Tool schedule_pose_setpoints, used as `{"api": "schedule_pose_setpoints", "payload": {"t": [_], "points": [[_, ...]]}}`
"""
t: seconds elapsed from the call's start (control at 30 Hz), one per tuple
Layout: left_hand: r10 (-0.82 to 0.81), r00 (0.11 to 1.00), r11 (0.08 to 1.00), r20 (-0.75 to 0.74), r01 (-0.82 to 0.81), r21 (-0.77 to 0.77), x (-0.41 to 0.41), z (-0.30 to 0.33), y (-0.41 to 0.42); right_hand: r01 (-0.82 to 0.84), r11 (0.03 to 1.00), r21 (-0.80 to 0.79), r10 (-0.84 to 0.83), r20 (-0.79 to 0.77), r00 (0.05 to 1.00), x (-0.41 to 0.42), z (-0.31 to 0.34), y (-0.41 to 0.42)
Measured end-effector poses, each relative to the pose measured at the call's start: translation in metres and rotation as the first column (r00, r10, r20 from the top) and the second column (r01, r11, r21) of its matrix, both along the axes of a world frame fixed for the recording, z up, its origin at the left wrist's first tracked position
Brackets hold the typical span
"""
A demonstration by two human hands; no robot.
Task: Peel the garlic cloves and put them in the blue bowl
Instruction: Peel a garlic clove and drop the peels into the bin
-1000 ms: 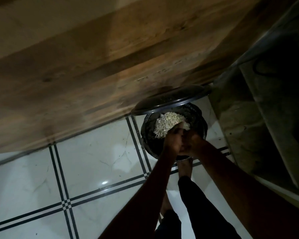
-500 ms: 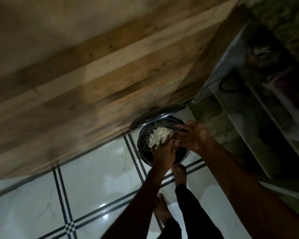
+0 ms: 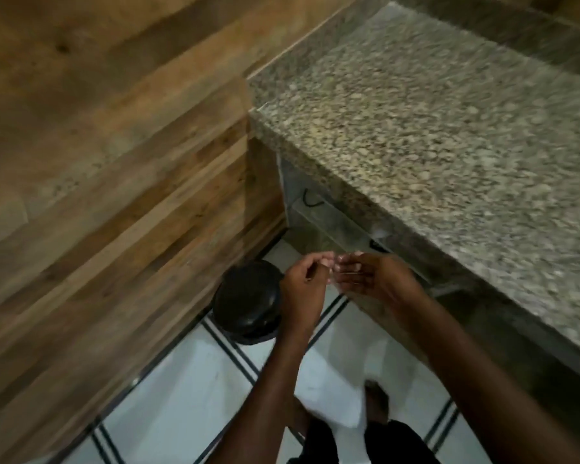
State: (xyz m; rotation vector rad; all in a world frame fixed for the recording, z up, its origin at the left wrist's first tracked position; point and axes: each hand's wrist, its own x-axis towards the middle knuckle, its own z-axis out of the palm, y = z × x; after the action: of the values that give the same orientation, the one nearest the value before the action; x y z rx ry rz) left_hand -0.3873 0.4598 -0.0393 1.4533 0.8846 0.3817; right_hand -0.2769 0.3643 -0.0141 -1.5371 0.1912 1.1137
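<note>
Both hands meet fingertip to fingertip above the closed bin [image 3: 246,304]: left hand [image 3: 303,286] loosely curled, right hand [image 3: 375,279] half open, apparently brushing off peel; any hold cannot be told. No cloves or blue bowl in view; next move likely calls for returning to the counter [image 3: 449,135].

**Count from the head camera**

I counted two hands, the left hand [image 3: 303,283] and the right hand [image 3: 375,279], one black lidded bin [image 3: 246,304] on the tiled floor [image 3: 188,406], one granite counter [image 3: 449,135] and two bare feet, blurred.
</note>
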Motion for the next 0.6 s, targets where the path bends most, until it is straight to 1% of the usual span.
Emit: {"api": "schedule_pose_setpoints", "payload": {"t": [0.13,0.23,0.3,0.43,0.6], "points": [[-0.154,0.983,0.988,0.096,0.156,-0.016,0.043,0.054,-0.081,0.164,0.985,0.055,-0.168,0.067,0.984,0.029,0.066,-0.099],[-0.268,0.954,0.960,0.134,0.277,-0.052,0.077,0.081,-0.150,0.286,0.954,0.087,-0.297,0.165,0.941,0.050,0.097,-0.187],[-0.338,0.928,0.931,0.155,0.354,-0.091,0.102,0.097,-0.202,0.334,0.937,0.105,-0.349,0.220,0.911,0.064,0.111,-0.251],[-0.445,0.880,0.879,0.166,0.465,-0.109,0.150,0.112,-0.307,0.428,0.898,0.100,-0.439,0.269,0.857,0.099,0.121,-0.366],[-0.560,0.820,0.815,0.120,0.571,-0.102,0.210,0.104,-0.422,0.545,0.838,0.036,-0.528,0.308,0.792,0.137,0.106,-0.487]]}}
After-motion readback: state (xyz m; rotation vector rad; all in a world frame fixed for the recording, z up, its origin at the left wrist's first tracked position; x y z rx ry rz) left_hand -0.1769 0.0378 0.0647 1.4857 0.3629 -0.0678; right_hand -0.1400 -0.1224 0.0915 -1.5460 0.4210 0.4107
